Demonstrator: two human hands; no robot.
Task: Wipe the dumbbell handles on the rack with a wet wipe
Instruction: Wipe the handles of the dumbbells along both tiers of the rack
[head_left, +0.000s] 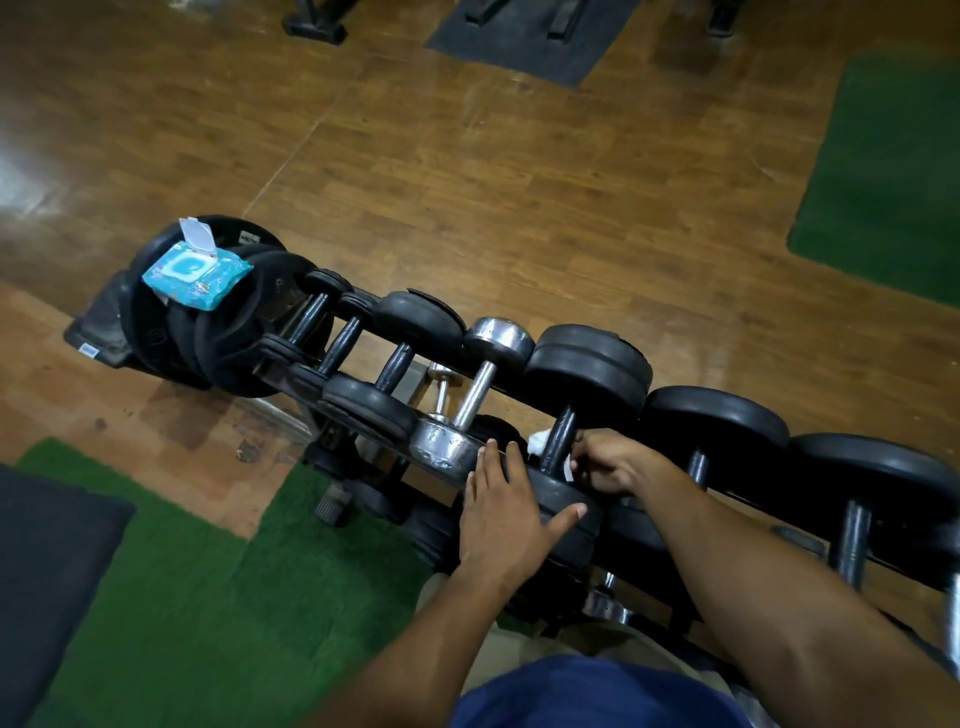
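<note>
Nearest, the left hand (506, 512) is laid flat, fingers spread, on the near head of a black dumbbell (587, 374). Just beyond, the right hand (605, 465) is curled round its handle (558, 439) with the wet wipe (540, 441) pinched against it. The handle's axis runs away from the body, so strokes would likely be made along that line.

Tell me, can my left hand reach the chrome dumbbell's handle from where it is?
Probably yes. The left hand rests flat beside the chrome dumbbell, whose handle lies bare and uncovered.
</note>
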